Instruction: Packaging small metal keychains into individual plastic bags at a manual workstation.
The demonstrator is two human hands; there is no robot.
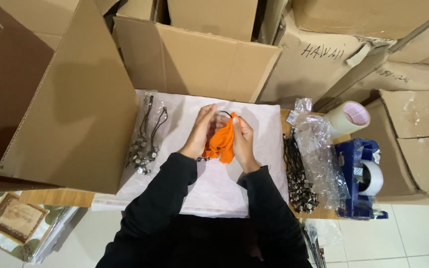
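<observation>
Holding an orange cloth (pixel 222 141) between both hands, I have my left hand (pixel 200 131) curled around its left side and my right hand (pixel 243 141) pressed against its right, fingers closed on the fabric, above the middle of the white sheet (pixel 214 191) that covers the surface. A thin dark cord (pixel 226 114) loops out just above the cloth at my fingertips; whether it is attached to the cloth I cannot tell. My black sleeves (pixel 167 198) run back toward the camera. To the left on the sheet lies a small bunch of dark corded charms in clear wrap (pixel 145 141), well apart from my hands. To the right, past the sheet's edge, sits a bigger pile of the same corded charms (pixel 299 181) beside crumpled clear plastic bags (pixel 321 154). Farther right are a roll of pale tape (pixel 348 118) and a blue tape dispenser (pixel 361 178). Cardboard boxes (pixel 194 62) stand all around.
</observation>
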